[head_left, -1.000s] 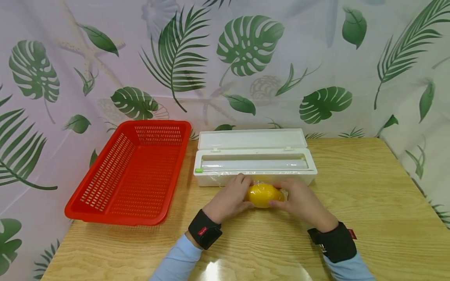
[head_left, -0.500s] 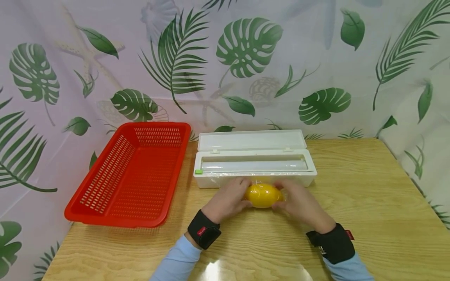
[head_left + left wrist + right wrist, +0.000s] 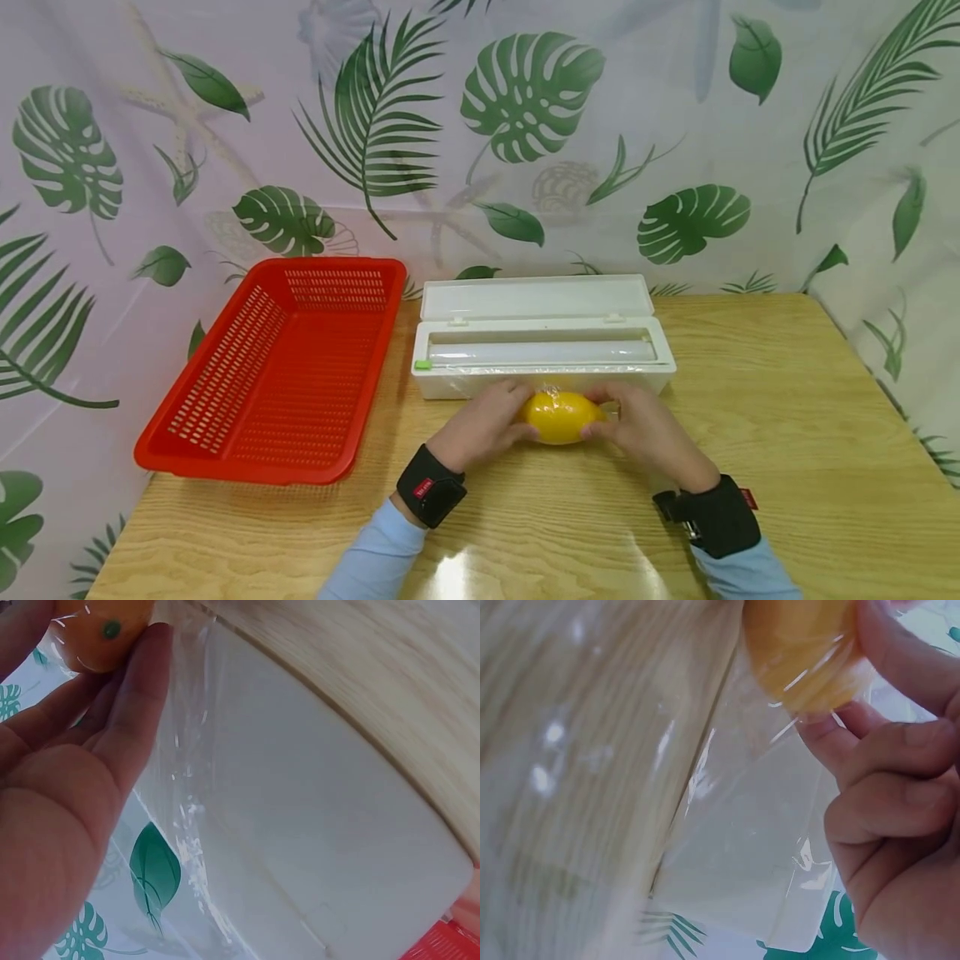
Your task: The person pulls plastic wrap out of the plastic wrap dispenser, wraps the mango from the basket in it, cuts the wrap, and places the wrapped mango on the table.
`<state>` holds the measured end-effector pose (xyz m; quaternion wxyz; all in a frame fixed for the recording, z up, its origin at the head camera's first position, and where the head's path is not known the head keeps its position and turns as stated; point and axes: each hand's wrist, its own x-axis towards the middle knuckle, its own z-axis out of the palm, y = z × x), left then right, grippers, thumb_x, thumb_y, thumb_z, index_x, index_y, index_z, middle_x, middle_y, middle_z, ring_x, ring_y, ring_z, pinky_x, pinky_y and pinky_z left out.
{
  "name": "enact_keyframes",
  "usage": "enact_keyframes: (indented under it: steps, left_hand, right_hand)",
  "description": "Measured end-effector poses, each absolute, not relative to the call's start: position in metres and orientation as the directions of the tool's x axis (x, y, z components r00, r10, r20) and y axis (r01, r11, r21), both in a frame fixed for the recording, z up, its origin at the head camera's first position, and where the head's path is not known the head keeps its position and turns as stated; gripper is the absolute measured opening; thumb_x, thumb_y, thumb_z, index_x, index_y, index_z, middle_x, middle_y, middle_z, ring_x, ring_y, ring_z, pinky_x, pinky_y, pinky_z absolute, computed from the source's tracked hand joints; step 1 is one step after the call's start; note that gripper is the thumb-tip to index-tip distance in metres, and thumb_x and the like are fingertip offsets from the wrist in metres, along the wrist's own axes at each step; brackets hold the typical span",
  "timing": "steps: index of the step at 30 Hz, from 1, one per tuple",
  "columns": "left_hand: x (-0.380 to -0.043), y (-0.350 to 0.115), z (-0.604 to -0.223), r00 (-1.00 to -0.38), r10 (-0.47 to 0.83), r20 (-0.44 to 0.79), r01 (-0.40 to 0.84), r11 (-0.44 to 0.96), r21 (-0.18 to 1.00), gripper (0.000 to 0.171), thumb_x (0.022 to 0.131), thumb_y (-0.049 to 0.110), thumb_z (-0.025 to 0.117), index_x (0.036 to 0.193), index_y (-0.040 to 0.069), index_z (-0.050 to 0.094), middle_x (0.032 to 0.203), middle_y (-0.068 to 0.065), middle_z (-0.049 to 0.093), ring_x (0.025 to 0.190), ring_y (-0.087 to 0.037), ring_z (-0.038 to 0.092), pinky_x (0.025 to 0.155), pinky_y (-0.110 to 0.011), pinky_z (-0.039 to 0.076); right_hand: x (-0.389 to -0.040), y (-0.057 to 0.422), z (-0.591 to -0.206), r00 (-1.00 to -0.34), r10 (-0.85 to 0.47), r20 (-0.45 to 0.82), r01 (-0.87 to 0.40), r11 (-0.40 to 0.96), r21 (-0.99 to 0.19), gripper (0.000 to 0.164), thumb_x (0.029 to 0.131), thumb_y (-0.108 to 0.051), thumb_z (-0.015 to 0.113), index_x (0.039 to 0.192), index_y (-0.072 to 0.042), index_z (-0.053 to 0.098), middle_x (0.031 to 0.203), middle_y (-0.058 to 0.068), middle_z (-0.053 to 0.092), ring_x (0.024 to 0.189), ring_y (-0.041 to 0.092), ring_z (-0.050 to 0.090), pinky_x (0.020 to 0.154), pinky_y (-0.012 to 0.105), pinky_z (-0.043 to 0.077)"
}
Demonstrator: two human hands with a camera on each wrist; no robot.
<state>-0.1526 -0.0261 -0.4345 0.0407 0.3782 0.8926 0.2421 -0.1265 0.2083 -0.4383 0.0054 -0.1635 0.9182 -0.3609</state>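
A yellow oval fruit [image 3: 561, 418], glossy with cling film around it, lies between both hands just in front of the white cling film dispenser [image 3: 450, 386]. My left hand [image 3: 483, 427] grips its left end by thumb and fingers. In the left wrist view a green stem spot shows on the fruit [image 3: 111, 630]. Its right end is pinched by my right hand [image 3: 647, 433], whose other fingers curl in the right wrist view. Clear cling film [image 3: 184, 765] stretches from the fruit across the dispenser's front. The film's far edges are hard to see.
The dispenser's lid [image 3: 536, 298] stands open at the back, with the film roll [image 3: 540, 352] inside. A green slider [image 3: 423, 365] sits at its left end. To the left, a red plastic basket [image 3: 348, 454] stands on the wooden table [image 3: 780, 417], before a leaf-patterned cloth [image 3: 600, 242].
Both hands keep hold of the fruit in nearly the same place. The fingers shift slightly around it, and the fruit turns a little.
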Motion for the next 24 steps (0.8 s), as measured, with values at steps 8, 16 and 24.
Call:
enact_keyframes:
  steps: [8,16,24]
  left_hand:
    - [-0.1531,-0.0267,-0.4328,-0.716,0.695,0.058,0.624,0.602,0.498,0.047,0.085,0.026,0.065,0.126,0.006,0.052,0.11,-0.009,0.061,0.091,-0.012,0.05,0.08,-0.027,0.047]
    - [-0.1526,-0.0254,-0.4354,-0.711,0.702,0.03,0.626,0.613,0.481,0.049,0.087,0.027,0.062,0.127,0.003,0.05,0.11,-0.01,0.06,0.091,-0.012,0.05,0.081,-0.027,0.048]
    - [-0.1454,-0.0209,-0.4335,-0.747,0.664,-0.022,0.616,0.704,0.353,0.052,0.092,0.031,0.055,0.133,0.002,0.042,0.121,-0.014,0.055,0.1,-0.018,0.049,0.086,-0.032,0.048]
  right_hand:
    - [-0.1273,0.2097,-0.4397,-0.943,-0.314,0.11,-0.302,0.67,-0.679,0.036,0.075,-0.02,0.074,0.106,-0.004,0.065,0.104,0.012,0.067,0.095,0.023,0.056,0.08,0.049,0.048]
    - [-0.1273,0.2117,-0.4415,-0.937,-0.327,0.123,-0.321,0.669,-0.671,0.034,0.077,-0.021,0.072,0.107,-0.005,0.065,0.105,0.012,0.068,0.095,0.022,0.057,0.078,0.049,0.05]
    - [-0.1277,0.2105,-0.4441,-0.948,-0.289,0.132,-0.3,0.676,-0.673,0.035,0.077,-0.022,0.072,0.107,-0.005,0.064,0.102,0.013,0.069,0.094,0.025,0.058,0.075,0.049,0.05]
